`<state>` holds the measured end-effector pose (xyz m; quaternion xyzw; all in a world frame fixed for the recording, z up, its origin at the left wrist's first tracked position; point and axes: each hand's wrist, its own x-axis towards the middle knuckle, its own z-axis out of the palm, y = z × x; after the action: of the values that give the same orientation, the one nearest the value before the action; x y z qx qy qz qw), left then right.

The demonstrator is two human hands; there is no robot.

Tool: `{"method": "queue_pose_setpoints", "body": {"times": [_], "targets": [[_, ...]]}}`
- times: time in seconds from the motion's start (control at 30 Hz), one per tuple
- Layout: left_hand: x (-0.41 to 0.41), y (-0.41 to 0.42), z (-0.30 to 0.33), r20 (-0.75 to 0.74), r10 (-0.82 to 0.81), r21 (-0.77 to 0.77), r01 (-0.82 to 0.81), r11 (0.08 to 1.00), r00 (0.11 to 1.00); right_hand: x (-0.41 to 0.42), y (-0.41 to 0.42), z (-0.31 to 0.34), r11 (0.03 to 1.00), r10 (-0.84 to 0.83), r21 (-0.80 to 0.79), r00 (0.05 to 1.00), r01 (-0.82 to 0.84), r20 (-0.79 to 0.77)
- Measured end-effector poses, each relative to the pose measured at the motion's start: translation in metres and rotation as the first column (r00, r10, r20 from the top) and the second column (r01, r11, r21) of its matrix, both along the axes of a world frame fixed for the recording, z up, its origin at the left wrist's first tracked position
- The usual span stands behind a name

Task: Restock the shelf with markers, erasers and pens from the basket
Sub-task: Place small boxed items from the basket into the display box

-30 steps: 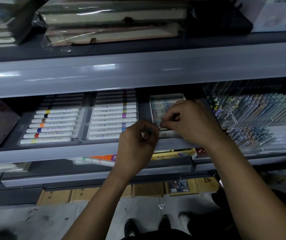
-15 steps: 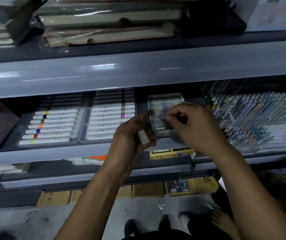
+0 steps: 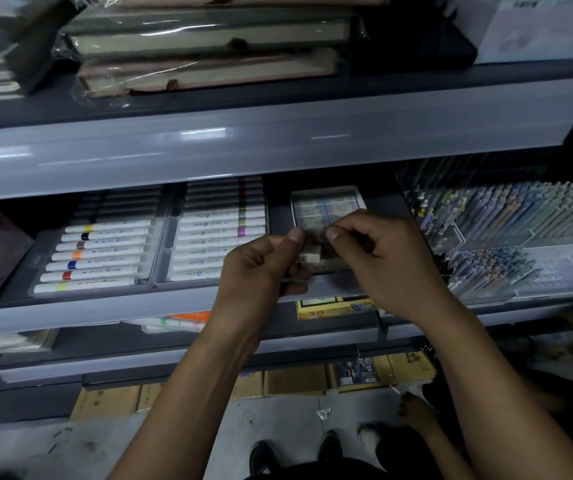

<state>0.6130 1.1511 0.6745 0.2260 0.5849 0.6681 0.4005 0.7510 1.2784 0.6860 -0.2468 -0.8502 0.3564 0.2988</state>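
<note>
We find legible print only on the white markers lying in the left tray: each barrel carries a line that reads roughly "Acrylic Marker", with a boxed "M" at its start. We read the same line upside down on the markers in the middle tray. On the orange pack one shelf down we make out a white figure that may be a "3", cut off by the left hand. Print on the eraser that hand holds, on the box of erasers and on the yellow box is too blurred for us to read.
</note>
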Motion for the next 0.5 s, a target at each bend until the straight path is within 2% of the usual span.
{"method": "queue_pose_setpoints", "body": {"times": [0.17,0.3,0.4,0.5], "targets": [[0.0008,0.0000,-0.0015,-0.075,0.009,-0.038,-0.012,0.999,0.997,0.0029,-0.0068,0.0044,0.977,0.118,-0.178,0.993,-0.120,-0.024],[0.0037,0.0012,0.0021,-0.063,-0.019,-0.033,0.017,0.999,0.998,0.0000,-0.0096,0.0008,0.987,0.116,-0.116,0.993,-0.113,0.017],[0.0048,0.0027,0.0047,-0.018,0.001,-0.055,-0.002,0.998,1.000,0.0001,-0.0081,-0.0016,0.987,0.091,-0.131,0.996,-0.092,-0.013],[0.0027,0.0025,0.0019,-0.038,0.025,-0.052,-0.026,0.998,0.999,0.0019,-0.0018,-0.0027,0.992,0.019,-0.126,0.998,-0.028,-0.066]]}}
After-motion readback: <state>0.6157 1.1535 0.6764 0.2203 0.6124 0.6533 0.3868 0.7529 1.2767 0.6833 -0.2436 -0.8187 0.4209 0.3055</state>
